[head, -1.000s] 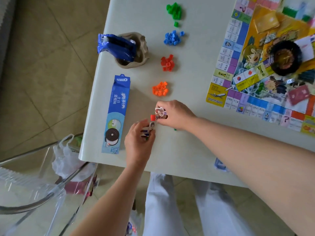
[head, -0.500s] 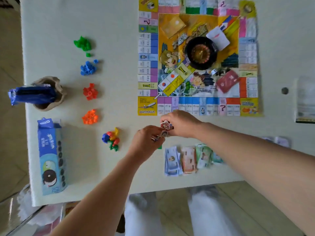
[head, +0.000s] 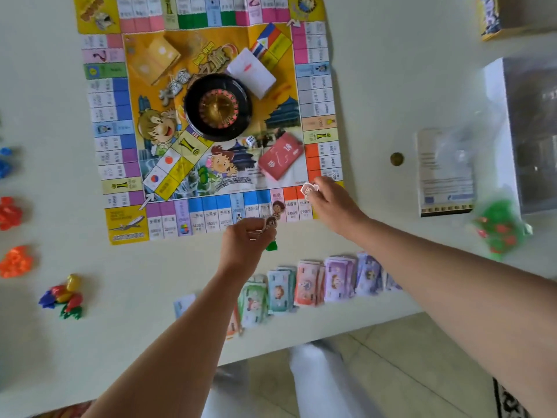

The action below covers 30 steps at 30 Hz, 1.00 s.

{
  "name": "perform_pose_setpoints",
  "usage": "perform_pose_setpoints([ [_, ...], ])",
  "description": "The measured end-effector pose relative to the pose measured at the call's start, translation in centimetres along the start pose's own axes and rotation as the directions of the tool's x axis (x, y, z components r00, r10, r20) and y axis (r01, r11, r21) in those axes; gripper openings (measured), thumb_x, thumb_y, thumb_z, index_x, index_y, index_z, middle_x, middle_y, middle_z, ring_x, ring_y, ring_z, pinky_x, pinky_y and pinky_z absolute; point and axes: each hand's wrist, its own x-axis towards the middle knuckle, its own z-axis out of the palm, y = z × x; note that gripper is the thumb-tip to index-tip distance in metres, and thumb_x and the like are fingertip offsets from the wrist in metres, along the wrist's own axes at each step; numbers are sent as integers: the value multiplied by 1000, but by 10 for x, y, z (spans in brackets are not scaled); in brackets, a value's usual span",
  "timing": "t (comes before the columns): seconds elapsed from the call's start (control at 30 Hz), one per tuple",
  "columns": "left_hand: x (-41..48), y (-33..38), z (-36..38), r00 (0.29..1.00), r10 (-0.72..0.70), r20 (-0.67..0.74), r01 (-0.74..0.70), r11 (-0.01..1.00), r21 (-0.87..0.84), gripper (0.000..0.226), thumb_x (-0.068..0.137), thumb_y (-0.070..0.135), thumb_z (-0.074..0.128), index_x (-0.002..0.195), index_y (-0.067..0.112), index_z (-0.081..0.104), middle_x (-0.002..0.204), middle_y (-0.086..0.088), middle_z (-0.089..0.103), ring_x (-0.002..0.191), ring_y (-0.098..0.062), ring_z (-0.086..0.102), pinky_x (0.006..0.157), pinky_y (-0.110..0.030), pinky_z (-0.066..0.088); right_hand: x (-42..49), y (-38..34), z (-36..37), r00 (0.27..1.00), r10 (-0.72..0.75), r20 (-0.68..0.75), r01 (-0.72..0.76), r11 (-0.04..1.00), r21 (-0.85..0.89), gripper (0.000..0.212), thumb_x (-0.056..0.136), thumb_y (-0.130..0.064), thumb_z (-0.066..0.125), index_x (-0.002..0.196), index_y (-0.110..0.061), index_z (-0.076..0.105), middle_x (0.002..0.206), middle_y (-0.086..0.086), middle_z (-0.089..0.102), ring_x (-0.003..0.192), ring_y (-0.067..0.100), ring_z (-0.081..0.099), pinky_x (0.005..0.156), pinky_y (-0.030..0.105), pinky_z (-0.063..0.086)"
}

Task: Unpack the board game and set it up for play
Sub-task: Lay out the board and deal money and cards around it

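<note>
Board game pieces lie sorted at the far left of the table (head: pixel 90 297): red houses (head: pixel 9 212), orange houses (head: pixel 16 260) and, nearer, a little heap of coloured stands (head: pixel 64 295). Next comes the board (head: pixel 126 224), spread flat, with the roulette wheel (head: pixel 218 108) in its middle and a die (head: pixel 250 141) and red card deck (head: pixel 280 158) beside it.

Just off the board's near edge the left hand (head: pixel 245 242) has its fingers curled round a small bunch of card figures (head: pixel 269 223), with a green stand (head: pixel 271 245) poking out below. Whether the topmost figure stands on the board or is held I can't tell. Along the table's near edge, the banknotes (head: pixel 316 282) sit fanned in a row.

Half a second ago the two hands were together, working over those figures. Now the right hand (head: pixel 331 203) has parted from the left and gone right, to the board's near right corner, pinching a single figure (head: pixel 308 190) between thumb and fingertips. I'd say that figure is about to be set on the corner square, so play pieces are starting to go on.

Far right, a bag of green and red bits (head: pixel 500 230) looks not yet emptied.
</note>
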Motion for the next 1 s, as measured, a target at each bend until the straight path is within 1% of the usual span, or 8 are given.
perform_pose_setpoints([
  [0.1,10,8,24,1000,-18,9,18,1000,-12,16,83,10,71,78,25,70,67,10,70,64,-5,68,63,-15,52,5,34,-7,985,-32,-171,19,997,-75,8,89,-12,59,90,-4,59,93,9,63,88,26,55,72,33,37],
  [0.2,19,16,42,1000,-16,-2,16,1000,-9,10,84,12,70,80,20,72,67,6,69,59,0,63,58,-12,47,10,53,-15,951,-57,-305,28,995,-100,7,82,-15,70,88,-13,68,91,-2,70,98,23,54,74,28,25],
  [0.27,25,20,51,1000,-14,-23,14,1000,-14,7,85,12,70,81,17,73,67,4,69,51,6,56,50,-7,40,15,59,-20,936,-80,-343,79,997,-17,7,77,-13,74,82,-16,70,86,-3,72,89,24,62,78,32,42],
  [0.4,34,24,65,999,-12,-43,12,1000,-17,5,85,14,70,82,12,74,72,1,70,53,7,56,51,-6,39,23,65,-25,933,-96,-346,134,987,87,9,76,-10,76,79,-13,69,85,-1,73,77,16,68,73,41,56],
  [0.57,41,21,73,997,-33,-72,29,998,-50,7,85,16,70,81,11,73,75,-1,71,62,0,62,58,-13,45,30,71,-11,938,-171,-301,200,977,71,19,71,-4,79,78,-6,62,81,5,66,74,20,64,68,39,56],
  [0.7,40,17,67,993,-40,-110,31,996,-84,7,85,14,70,86,9,74,77,-4,72,65,-3,64,61,-14,46,33,66,5,937,-241,-252,254,967,18,20,71,-5,78,81,-7,61,87,3,60,76,18,59,68,23,49],
  [0.8,39,13,60,995,-28,-91,21,997,-75,14,85,16,70,73,22,72,78,-6,73,75,-17,69,69,-23,52,36,64,10,918,-265,-294,272,962,-17,23,70,-2,77,87,-6,61,91,7,61,83,21,58,72,30,51],
  [1.0,28,17,57,994,-64,-91,50,988,-145,13,86,12,69,78,22,71,73,0,71,63,0,65,58,-10,46,26,75,8,911,-271,-310,230,959,-164,49,68,1,71,113,-3,54,111,14,52,102,26,49,77,25,45],
])
